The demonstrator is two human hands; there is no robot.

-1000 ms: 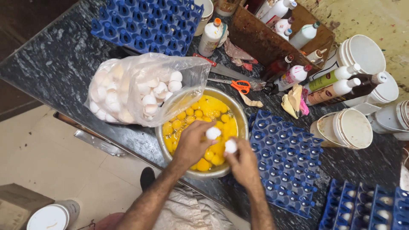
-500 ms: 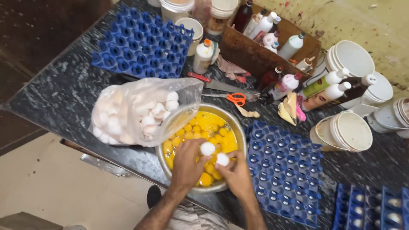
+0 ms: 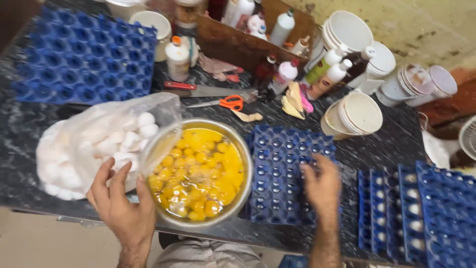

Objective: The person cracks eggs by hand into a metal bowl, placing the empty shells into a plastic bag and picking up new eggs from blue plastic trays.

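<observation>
A steel bowl (image 3: 244, 164) full of cracked eggs with several yellow yolks stands at the counter's front edge. To its left lies a clear plastic bag of white eggshells (image 3: 94, 144). My left hand (image 3: 121, 206) reaches into the bag's opening, fingers spread, holding nothing I can see. My right hand (image 3: 323, 186) rests palm down on an empty blue egg tray (image 3: 282, 168) right of the bowl; whether it holds anything is hidden.
Blue egg trays (image 3: 84, 54) lie at the back left, and more trays (image 3: 421, 208) with a few white eggs at the right. Orange scissors (image 3: 230, 102), a knife, bottles, a wooden box and stacked white tubs (image 3: 357, 114) crowd the dark counter's back.
Both hands held eggshell halves over the bowl. Now the left hand has gone left to the shell bag and the right hand has moved right onto the blue tray, with no shells visible in them.
</observation>
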